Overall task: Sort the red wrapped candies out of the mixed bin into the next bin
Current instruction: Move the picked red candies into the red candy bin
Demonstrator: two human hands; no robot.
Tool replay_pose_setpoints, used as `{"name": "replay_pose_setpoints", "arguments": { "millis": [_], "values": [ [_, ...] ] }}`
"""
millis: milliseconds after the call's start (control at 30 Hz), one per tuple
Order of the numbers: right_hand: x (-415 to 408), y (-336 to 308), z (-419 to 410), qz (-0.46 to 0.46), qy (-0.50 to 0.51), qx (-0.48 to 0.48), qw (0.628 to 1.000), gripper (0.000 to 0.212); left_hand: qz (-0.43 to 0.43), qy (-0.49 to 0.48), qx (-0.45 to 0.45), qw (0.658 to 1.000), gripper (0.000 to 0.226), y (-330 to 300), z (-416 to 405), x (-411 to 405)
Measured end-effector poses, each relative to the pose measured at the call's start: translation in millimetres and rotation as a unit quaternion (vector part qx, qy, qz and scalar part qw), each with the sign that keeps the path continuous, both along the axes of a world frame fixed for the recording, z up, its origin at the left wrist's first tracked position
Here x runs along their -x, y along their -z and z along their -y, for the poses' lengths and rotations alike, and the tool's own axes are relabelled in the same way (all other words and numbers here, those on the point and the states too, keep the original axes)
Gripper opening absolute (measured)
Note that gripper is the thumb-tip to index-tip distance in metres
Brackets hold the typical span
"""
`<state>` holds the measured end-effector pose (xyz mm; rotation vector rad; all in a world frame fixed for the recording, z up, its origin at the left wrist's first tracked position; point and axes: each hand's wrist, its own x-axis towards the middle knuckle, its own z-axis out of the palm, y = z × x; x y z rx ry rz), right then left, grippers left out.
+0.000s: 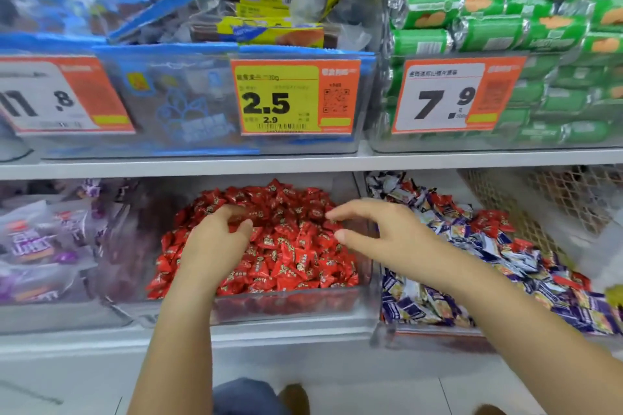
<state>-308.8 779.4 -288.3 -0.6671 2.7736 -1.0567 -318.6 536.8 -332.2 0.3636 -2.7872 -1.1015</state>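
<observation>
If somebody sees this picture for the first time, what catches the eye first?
Probably the bin of red candies at centre on the lower shelf, with the left hand and right hand over it. Next, the bold price tag directly above and the mixed bin to the right.

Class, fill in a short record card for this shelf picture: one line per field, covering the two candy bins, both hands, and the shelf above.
Red bin: clear bin filled with red wrapped candies, centre of lower shelf
Mixed bin: bin to its right, blue-and-white candies with red ones mixed in
Left hand: left hand fingers curled into the red pile, apparently on candies
Right hand: right hand above the red bin's right side, fingers spread, holding nothing visible
Upper shelf: green rolls, price tag 7.9; yellow tag 2.5
</observation>
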Motion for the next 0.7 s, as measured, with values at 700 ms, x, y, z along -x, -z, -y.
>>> {"name": "replay_pose_setpoints", "arguments": {
  "millis": [700],
  "values": [
    [-70, 61, -267, -0.049, 0.499, -0.063, 0.863, 0.028, 0.023, 0.454, 0.121, 0.882, 0.042, -11, -337, 54]
  ]
}}
